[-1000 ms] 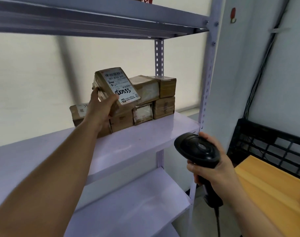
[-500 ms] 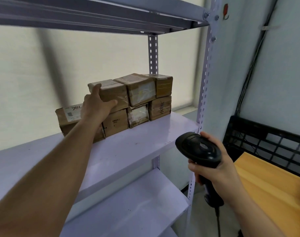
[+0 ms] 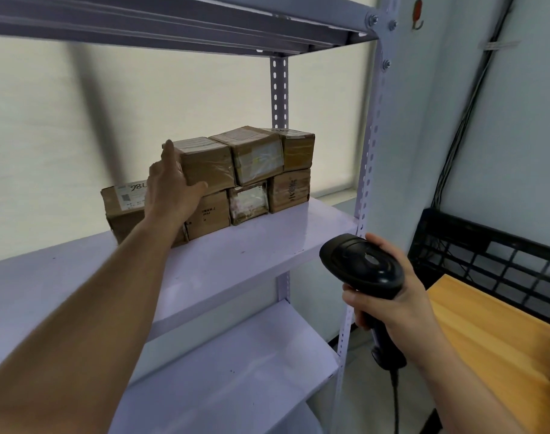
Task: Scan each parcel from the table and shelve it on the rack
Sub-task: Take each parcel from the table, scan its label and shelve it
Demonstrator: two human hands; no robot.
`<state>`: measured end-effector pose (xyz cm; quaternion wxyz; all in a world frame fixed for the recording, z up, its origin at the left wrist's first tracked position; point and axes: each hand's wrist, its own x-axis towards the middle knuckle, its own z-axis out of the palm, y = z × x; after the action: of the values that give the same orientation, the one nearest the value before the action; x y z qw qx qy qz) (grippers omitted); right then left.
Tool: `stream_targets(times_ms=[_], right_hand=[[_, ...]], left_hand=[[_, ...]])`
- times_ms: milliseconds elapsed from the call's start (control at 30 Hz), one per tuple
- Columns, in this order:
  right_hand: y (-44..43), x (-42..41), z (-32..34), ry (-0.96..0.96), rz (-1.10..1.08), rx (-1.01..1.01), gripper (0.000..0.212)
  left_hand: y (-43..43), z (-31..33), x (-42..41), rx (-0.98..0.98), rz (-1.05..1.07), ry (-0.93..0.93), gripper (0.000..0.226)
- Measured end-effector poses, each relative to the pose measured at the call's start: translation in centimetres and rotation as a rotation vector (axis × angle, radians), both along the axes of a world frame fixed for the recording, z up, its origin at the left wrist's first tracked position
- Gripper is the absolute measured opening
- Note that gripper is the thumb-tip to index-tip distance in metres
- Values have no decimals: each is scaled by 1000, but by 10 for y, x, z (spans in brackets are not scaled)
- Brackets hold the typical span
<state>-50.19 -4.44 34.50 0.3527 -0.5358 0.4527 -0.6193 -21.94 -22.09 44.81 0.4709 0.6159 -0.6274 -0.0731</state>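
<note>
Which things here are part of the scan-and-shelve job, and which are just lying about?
Job: top-left parcel touched by the left hand; other shelved parcels; scanner in the right hand; rack; table.
Lying about: black crate; wall hook; cables.

"98L" is handwritten in dark marker on the white label [image 3: 131, 195] of the leftmost lower parcel [image 3: 118, 219]; the finer print beneath it cannot be read. Small black print is seen on the second lower parcel [image 3: 208, 212] and the rightmost lower parcel [image 3: 291, 189], but it is too small to be read.
</note>
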Motion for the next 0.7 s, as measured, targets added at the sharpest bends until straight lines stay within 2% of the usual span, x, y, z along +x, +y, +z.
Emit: stream_targets(times_ms=[167,367,700], right_hand=[[20,-21,-2,2,12,-9,82],[57,-57,-5,-3,-28,-8,82],[137,-141,-36,47,-107,21,84]], left_hand=[[35,-12,-20,-195,82,-26,77],[88,-55,-91,-274,-85,-41,59],[192,-159,-244,29,-393,-18,57]])
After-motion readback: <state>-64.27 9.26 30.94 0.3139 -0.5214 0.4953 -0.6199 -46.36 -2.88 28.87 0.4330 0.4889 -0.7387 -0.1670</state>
